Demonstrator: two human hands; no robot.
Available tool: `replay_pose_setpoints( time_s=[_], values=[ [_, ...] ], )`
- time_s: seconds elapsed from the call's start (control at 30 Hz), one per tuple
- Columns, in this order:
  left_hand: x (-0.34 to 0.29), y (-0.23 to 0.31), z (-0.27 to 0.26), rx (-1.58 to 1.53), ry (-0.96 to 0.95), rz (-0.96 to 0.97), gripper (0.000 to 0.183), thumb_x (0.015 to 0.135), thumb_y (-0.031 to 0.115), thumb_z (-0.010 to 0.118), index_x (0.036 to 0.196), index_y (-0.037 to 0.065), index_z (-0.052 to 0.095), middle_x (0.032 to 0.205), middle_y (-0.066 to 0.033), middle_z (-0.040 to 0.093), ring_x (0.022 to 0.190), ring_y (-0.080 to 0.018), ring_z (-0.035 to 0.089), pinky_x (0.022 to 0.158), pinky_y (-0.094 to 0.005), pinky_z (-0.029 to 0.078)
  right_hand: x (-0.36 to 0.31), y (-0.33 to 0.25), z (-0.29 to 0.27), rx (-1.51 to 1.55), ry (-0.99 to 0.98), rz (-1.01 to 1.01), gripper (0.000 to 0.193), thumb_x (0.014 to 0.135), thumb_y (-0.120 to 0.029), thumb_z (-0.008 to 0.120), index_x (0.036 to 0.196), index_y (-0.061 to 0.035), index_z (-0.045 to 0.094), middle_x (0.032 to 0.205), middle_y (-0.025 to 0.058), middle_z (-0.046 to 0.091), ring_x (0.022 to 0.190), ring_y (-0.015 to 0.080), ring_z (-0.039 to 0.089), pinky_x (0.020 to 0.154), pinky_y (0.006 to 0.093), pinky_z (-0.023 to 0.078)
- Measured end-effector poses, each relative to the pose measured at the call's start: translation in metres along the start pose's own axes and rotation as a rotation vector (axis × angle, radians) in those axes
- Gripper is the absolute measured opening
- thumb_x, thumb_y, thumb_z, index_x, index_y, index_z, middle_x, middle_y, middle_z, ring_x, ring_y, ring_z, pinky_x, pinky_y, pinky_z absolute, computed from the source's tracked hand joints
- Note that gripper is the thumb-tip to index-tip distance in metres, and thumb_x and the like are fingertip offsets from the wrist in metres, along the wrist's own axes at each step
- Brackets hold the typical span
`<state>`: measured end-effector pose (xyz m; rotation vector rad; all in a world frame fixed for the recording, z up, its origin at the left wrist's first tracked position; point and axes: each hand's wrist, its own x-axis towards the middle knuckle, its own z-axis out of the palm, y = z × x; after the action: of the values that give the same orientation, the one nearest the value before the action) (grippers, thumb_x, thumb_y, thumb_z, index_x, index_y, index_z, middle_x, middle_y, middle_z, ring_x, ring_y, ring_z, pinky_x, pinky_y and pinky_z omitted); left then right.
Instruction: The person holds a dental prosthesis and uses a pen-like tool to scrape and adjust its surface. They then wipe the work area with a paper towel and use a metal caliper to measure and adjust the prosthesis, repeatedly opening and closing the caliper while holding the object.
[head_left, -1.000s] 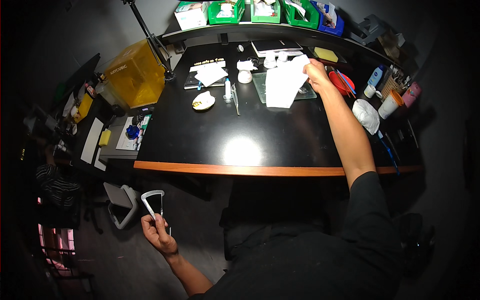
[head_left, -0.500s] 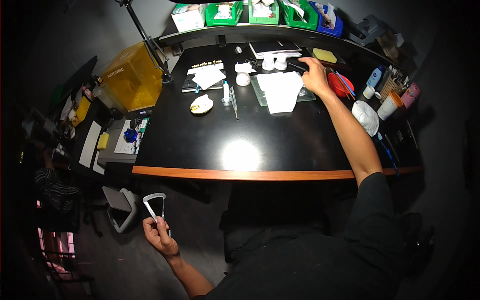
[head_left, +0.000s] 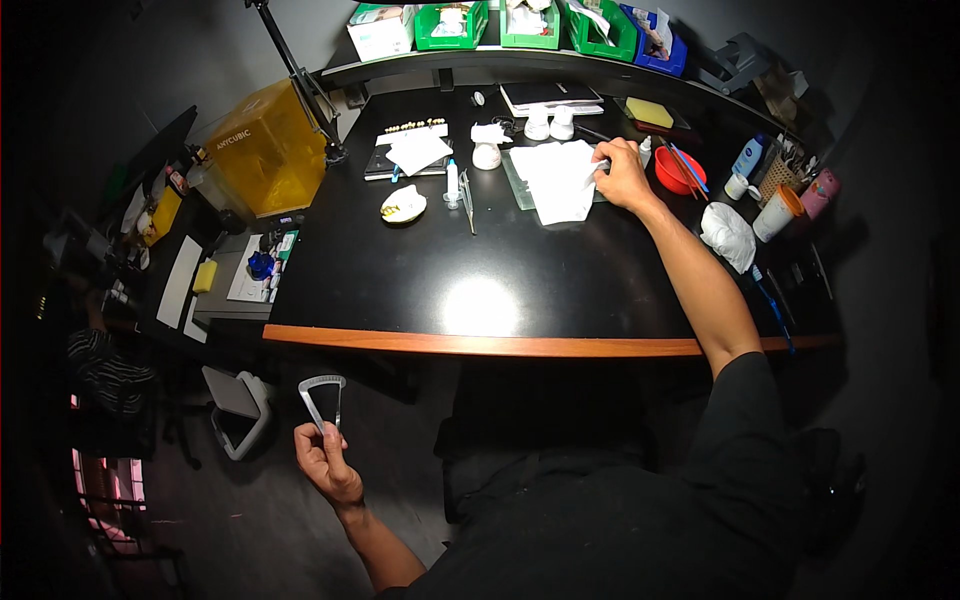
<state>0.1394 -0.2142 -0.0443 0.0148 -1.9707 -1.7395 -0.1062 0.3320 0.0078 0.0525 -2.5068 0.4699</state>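
Note:
In my left hand (head_left: 330, 475) is a silver metal caliper gauge (head_left: 322, 398) with a curved scale, pinched between thumb and fingers and raised in front of the table's near edge. On the far right part of the table, my right hand (head_left: 624, 182) has its thumb and fingers closed on the right edge of a white paper towel (head_left: 562, 190). The towel lies over a glass slab (head_left: 520, 188). Just past my right hand a small white bottle (head_left: 645, 150) stands, partly hidden.
A red bowl (head_left: 680, 172) with thin brushes across it stands right of my hand, and a crumpled white cloth (head_left: 728, 237) lies nearer. Left of the towel are a syringe (head_left: 452, 183), tweezers (head_left: 467, 205), a small dish (head_left: 403, 205) and a plaster model (head_left: 486, 155).
My right hand has come nearer and slightly left, from beside a dark pen-like thing onto the towel's edge. My left hand has shifted slightly right with the caliper, which has turned.

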Motion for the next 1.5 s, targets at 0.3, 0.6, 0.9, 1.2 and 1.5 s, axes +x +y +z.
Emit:
replay_pose_setpoints(
  time_s=[0.3,0.6,0.9,1.2,1.5],
  values=[
    [0.002,0.003,0.009,-0.041,-0.067,0.005,0.015,0.101,0.011,0.058,0.089,0.004,0.051,0.075,0.0004,0.049,0.067,-0.0058,0.043,0.063,-0.0217,0.035,-0.019,0.025,-0.029,-0.087,0.020,-0.094,0.021,0.068,0.006,0.066,0.085,-0.0052,0.074,0.108,0.0147,0.066,0.110,0.0358,0.057,0.100,0.0427,0.046],
    [0.032,0.057,0.068,0.032,-0.379,0.025,0.014,0.098,0.005,0.065,0.088,0.003,0.056,0.072,0.0039,0.052,0.064,-0.0036,0.044,0.059,-0.0211,0.035,-0.045,-0.001,-0.060,-0.061,0.245,-0.083,0.031,0.068,0.007,0.061,0.091,-0.0030,0.078,0.112,0.0176,0.067,0.109,0.0352,0.064,0.095,0.0412,0.052],
    [0.067,0.051,0.234,0.118,-0.801,0.129,0.016,0.094,0.010,0.072,0.089,-0.003,0.065,0.072,-0.0071,0.066,0.063,-0.0107,0.059,0.058,-0.0275,0.047,-0.072,0.007,-0.042,0.157,0.178,-0.163,0.023,0.070,-0.004,0.064,0.090,-0.0045,0.076,0.100,0.0152,0.070,0.093,0.0338,0.069,0.085,0.0422,0.055],
    [0.055,0.056,0.286,0.373,-0.812,0.521,0.015,0.088,0.008,0.077,0.097,-0.002,0.070,0.088,-0.0131,0.063,0.077,-0.0233,0.061,0.072,-0.0328,0.050,-0.080,-0.008,-0.039,0.244,0.129,-0.123,0.022,0.073,0.001,0.062,0.089,-0.0032,0.076,0.098,0.0138,0.066,0.100,0.0319,0.066,0.090,0.0411,0.053],
    [0.096,0.206,0.151,-0.116,-0.585,0.896,0.031,0.097,0.034,0.056,0.114,0.011,0.067,0.112,-0.0077,0.062,0.105,-0.0216,0.059,0.093,-0.0358,0.047,-0.099,-0.033,-0.206,-0.100,0.648,-0.359,0.021,0.083,0.000,0.063,0.102,-0.0033,0.071,0.089,0.0103,0.070,0.084,0.0192,0.066,0.074,0.0312,0.053]
  ],
)
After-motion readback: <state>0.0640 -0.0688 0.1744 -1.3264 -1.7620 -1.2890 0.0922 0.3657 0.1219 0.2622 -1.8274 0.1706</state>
